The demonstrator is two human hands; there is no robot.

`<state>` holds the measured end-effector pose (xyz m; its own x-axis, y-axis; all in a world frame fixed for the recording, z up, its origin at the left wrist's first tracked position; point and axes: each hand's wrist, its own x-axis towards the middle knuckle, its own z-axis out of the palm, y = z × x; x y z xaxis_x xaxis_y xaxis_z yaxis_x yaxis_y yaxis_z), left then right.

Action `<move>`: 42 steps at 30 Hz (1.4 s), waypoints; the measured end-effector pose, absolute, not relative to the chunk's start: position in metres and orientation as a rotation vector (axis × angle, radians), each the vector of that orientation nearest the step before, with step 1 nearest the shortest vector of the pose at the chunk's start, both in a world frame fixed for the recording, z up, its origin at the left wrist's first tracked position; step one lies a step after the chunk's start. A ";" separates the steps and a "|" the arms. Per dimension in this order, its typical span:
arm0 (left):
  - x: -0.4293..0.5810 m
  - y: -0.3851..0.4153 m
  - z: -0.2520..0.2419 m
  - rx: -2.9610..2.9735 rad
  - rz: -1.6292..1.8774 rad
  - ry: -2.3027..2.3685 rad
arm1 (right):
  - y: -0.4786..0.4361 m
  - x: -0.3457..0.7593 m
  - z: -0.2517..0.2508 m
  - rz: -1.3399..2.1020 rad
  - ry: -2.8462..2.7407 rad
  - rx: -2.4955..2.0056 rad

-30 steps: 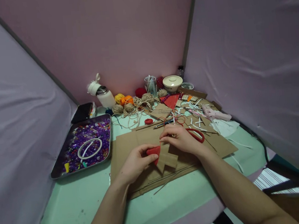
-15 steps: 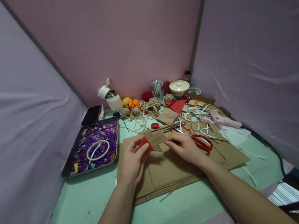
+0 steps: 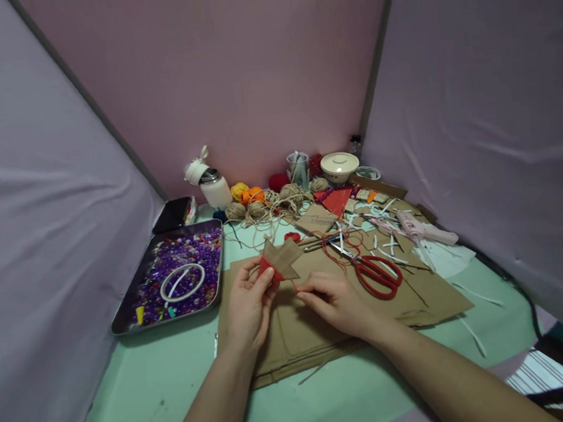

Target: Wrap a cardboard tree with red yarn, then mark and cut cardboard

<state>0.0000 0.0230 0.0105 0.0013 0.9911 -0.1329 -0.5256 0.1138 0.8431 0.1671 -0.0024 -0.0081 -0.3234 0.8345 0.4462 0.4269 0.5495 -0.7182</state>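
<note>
Head view, from the left edge: a metal tray (image 3: pixel 121 316) sits on the mint-green counter (image 3: pixel 150 393), filled with purple beads (image 3: pixel 185 251), and a white ring (image 3: pixel 182 282) lies on top of them. Behind the tray, in the upper left of the clutter, a dark phone (image 3: pixel 171 213) lies flat, and a white flask (image 3: pixel 215 190) stands with its lid flipped open. Yellow and orange yarn balls (image 3: pixel 248 192) and jute twine balls (image 3: pixel 256 208) crowd just right of the flask.

Left of centre, the left hand (image 3: pixel 248 306) pinches a small brown cardboard cutout (image 3: pixel 282 254) between thumb and fingers, holding it raised above a large cardboard sheet (image 3: pixel 436 297). A red piece (image 3: pixel 267 270) is pressed against the cutout's lower left edge under the thumb. Just right and lower, the right hand (image 3: pixel 335 304) hovers over the sheet with its fingertips drawn together at a tiny red speck below the cutout; what it is cannot be told.

Further right, red-handled scissors (image 3: pixel 376 272) lie shut on the sheet, with a loop of red cord (image 3: pixel 336 247) beside the blades. Toward the back stand a glass cup (image 3: pixel 297 166) and a cream lidded bowl (image 3: pixel 340 165), with a red triangle (image 3: pixel 337 200) in front of them. A pink glue gun (image 3: pixel 425 229) lies at the right among white paper strips (image 3: pixel 390 243).
</note>
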 end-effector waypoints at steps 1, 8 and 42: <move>0.001 0.023 0.010 0.685 1.355 0.883 | -0.003 0.166 -0.010 0.609 -1.964 -1.017; 0.002 0.024 0.008 0.611 1.329 0.885 | -0.002 0.165 -0.017 0.556 -2.017 -1.035; 0.004 0.011 0.014 1.343 0.859 1.024 | 0.020 0.203 0.005 0.379 -1.753 -1.106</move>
<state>0.0044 0.0110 0.0137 0.3440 0.9347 -0.0891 0.0756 0.0670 0.9949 0.2030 0.0199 0.0049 -0.0947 0.8145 0.5724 0.5049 0.5348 -0.6775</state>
